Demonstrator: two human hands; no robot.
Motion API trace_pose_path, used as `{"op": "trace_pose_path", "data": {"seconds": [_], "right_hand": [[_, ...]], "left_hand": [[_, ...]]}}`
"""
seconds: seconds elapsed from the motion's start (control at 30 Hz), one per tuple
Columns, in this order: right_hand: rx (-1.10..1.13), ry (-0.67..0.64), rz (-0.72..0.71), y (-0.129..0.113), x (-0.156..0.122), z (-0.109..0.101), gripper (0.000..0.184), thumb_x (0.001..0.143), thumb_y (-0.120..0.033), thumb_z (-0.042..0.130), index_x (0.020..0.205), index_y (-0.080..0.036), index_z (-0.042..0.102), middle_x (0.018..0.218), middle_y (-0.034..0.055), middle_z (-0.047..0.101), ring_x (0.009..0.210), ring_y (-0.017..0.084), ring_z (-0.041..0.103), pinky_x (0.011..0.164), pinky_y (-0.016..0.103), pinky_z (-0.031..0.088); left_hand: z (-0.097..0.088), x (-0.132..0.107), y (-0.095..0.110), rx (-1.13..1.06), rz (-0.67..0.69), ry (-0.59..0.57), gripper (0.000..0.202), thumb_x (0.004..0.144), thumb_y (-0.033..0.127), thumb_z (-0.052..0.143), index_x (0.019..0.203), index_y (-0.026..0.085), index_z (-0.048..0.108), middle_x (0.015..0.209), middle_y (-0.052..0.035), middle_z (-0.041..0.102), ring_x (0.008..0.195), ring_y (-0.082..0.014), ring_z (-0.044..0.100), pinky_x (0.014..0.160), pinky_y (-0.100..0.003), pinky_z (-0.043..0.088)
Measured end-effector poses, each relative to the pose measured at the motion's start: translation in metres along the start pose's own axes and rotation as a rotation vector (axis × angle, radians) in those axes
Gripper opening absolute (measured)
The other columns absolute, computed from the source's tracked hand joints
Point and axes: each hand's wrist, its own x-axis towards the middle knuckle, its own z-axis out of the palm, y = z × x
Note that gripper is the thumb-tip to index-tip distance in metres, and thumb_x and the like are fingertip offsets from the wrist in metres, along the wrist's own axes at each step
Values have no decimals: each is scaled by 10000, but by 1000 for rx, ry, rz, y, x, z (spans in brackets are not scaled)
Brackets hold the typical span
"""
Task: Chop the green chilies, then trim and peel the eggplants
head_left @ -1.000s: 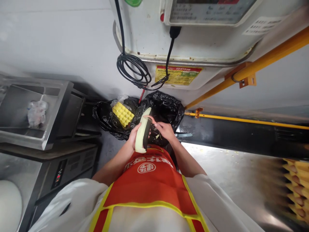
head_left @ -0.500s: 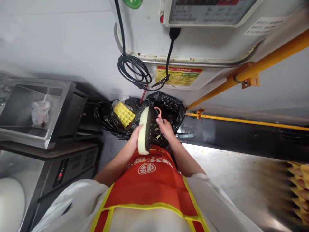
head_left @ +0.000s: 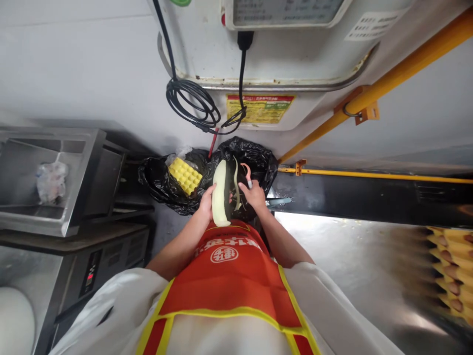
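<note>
- The long vegetable (head_left: 220, 195) is over the near left part of the black bag (head_left: 266, 154), its near end by the apron (head_left: 225, 278). From where I stand, one side looks pale and bare, while the side facing the bag's middle has dark skin.
- I'd roll that dark side up before each stroke and run the blade end to end with light, even pressure, overlapping the bare band slightly.
- The left hand (head_left: 206, 206) is wrapped round the vegetable below its middle, thumb on the pale side, fingertips just showing beyond the dark side. That leaves the far end free; I'd keep those fingertips out of the blade's path.
- A thin peel strip (head_left: 237, 183) is over the bag's middle, between vegetable and peeler (head_left: 247, 172); whether it hangs from anything, I can't tell.
- The right hand (head_left: 254, 195), over the bag's right part, is closed round the peeler's handle, the head pointing away from the body and apart from the vegetable.
- Left of the bag is a yellow egg tray (head_left: 185, 176).
</note>
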Motion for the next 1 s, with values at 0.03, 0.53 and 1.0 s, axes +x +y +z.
{"op": "trace_pose_path", "data": {"seconds": [0.03, 0.53, 1.0], "right_hand": [[-58, -28, -92, -1, -7, -6, 393, 938, -576, 580, 1015, -193, 616, 860, 104, 693, 833, 268, 659, 685, 301, 420], [-206, -432, -833, -18, -76, -42, 556, 1074, -562, 295, 910, -223, 704, 826, 48, 704, 767, 177, 620, 705, 277, 373], [-250, -231, -473, -2, 0, -2, 475, 1058, -538, 376, 891, -234, 701, 861, 50, 721, 816, 198, 656, 718, 265, 387]], "left_hand": [[-1, 2, 3, -11, 6, 4, 503, 963, 448, 483, 1163, 26, 669, 840, -165, 756, 729, -254, 720, 710, -354, 578], [2, -3, 17, 41, -27, -3, 563, 1017, 481, 347, 952, 36, 686, 747, -161, 727, 598, -218, 686, 600, -316, 564], [-11, -20, -12, 38, -45, -83, 475, 978, 485, 451, 1053, 81, 688, 779, -146, 740, 566, -206, 687, 553, -295, 564]]}}
